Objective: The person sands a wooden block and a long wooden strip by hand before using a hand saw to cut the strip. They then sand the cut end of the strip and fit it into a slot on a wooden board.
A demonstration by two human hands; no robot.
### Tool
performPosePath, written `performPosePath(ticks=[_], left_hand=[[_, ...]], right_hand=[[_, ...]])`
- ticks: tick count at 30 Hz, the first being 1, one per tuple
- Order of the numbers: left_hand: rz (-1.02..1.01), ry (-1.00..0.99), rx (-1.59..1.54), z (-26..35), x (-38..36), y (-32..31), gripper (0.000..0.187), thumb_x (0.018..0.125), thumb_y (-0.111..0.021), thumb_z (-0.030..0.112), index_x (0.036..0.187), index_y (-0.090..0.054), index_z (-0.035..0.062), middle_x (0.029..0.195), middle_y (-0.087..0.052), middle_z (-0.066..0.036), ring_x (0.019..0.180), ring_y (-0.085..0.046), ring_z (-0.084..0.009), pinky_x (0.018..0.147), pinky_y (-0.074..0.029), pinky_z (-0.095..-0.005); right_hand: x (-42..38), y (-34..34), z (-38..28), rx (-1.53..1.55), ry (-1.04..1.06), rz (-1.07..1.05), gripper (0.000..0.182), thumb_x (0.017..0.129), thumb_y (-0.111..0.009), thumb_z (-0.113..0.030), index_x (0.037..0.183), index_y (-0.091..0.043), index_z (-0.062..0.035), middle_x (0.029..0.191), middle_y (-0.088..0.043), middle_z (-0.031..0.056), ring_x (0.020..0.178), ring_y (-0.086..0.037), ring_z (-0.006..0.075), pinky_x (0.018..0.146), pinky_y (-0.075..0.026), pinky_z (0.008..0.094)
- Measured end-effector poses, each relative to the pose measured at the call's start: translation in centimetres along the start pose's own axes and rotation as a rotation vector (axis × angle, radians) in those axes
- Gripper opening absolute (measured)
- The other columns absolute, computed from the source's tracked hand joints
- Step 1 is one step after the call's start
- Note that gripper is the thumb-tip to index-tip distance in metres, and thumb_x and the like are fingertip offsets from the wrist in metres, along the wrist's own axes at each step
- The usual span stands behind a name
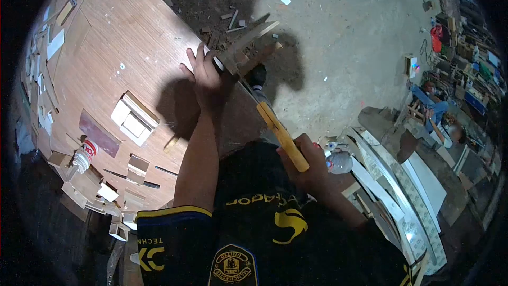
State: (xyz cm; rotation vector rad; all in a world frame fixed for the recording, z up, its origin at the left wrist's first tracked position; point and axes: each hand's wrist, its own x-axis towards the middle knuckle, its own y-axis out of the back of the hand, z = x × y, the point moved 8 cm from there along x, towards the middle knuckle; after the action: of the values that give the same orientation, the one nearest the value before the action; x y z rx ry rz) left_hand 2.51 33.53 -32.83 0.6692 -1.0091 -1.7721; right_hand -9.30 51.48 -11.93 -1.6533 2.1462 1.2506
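Seen from above, the right hand (309, 164), right of the center of the frame, is closed around a yellow-handled tool (283, 136). Its thin dark blade slants toward the edge of the worktop (153, 37); the blade's far end is hard to make out in shadow.

The left hand (206, 77) lies at that edge, above center, fingers partly spread beside pieces of wood (266, 29) that jut past the edge over the floor (338, 42). Its palm is hidden, so I cannot tell how firmly it grips.

On the worktop, at left, are a pale box-like piece (135, 118), a maroon strip (99, 133) and a bottle with a red label (84, 157). Small wooden blocks (138, 165) sit at lower left, some lost in the dark lens rim.

A clear plastic bottle (340, 163) is just beside the right hand. At far right, a person (436, 116) is small and blurred near long panels (389, 196).
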Motion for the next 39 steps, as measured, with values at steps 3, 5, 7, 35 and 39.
performPosePath(ticks=[3, 5, 7, 35, 39], left_hand=[[-0.026, -0.005, 0.018, -0.3, 0.0, -0.4, 0.044, 0.083, -0.062, 0.026, 0.118, -0.052, 0.0016, 0.144, -0.037, -0.018, 0.141, -0.019, -0.0436, 0.108, -0.003, -0.0683], [-0.035, 0.009, 0.022, -0.6, 0.0, -0.8, 0.044, 0.082, -0.063, 0.026, 0.117, -0.052, 0.0016, 0.144, -0.037, -0.019, 0.141, -0.018, -0.0441, 0.108, -0.004, -0.0687], [-0.033, 0.021, 0.024, -0.2, -0.1, -0.4, 0.045, 0.081, -0.064, 0.025, 0.116, -0.052, 0.0016, 0.144, -0.037, -0.019, 0.141, -0.018, -0.0447, 0.108, -0.004, -0.0692], [-0.086, 0.028, 0.003, -0.2, 0.3, 0.0, 0.058, 0.079, -0.064, 0.047, 0.116, -0.054, 0.0039, 0.145, -0.037, -0.018, 0.141, -0.018, -0.0431, 0.11, -0.001, -0.0641], [-0.102, 0.048, -0.022, 0.3, 0.5, 0.5, 0.052, 0.083, -0.061, 0.044, 0.115, -0.054, 0.0035, 0.145, -0.037, -0.018, 0.142, -0.018, -0.0429, 0.111, -0.002, -0.0631]], right_hand=[[-1.4, 1.2, 0.5, -0.078, -0.072, -0.053, 0.022, 0.086, -0.069, -0.015, 0.088, -0.049, -0.0036, 0.067, -0.057, 0.0087, 0.055, -0.059, 0.0182, 0.049, -0.045, 0.0328], [-1.9, 1.2, 1.1, -0.046, -0.046, -0.051, 0.023, 0.086, -0.069, -0.016, 0.089, -0.049, -0.0038, 0.067, -0.057, 0.0082, 0.055, -0.059, 0.0194, 0.05, -0.045, 0.0333], [-0.4, -0.3, 1.2, -0.033, -0.016, -0.04, 0.023, 0.086, -0.068, -0.015, 0.09, -0.049, -0.0039, 0.067, -0.057, 0.0082, 0.056, -0.059, 0.0195, 0.051, -0.046, 0.0332], [-1.7, 0.9, 1.2, -0.111, -0.042, -0.07, 0.032, 0.086, -0.069, -0.029, 0.098, -0.052, -0.0051, 0.073, -0.064, 0.0176, 0.064, -0.067, 0.0342, 0.055, -0.053, 0.0394], [1.3, -0.5, 0.0, -0.049, 0.071, -0.03, 0.025, 0.087, -0.069, -0.019, 0.091, -0.049, -0.004, 0.065, -0.058, 0.0093, 0.052, -0.06, 0.0216, 0.048, -0.045, 0.0327]])
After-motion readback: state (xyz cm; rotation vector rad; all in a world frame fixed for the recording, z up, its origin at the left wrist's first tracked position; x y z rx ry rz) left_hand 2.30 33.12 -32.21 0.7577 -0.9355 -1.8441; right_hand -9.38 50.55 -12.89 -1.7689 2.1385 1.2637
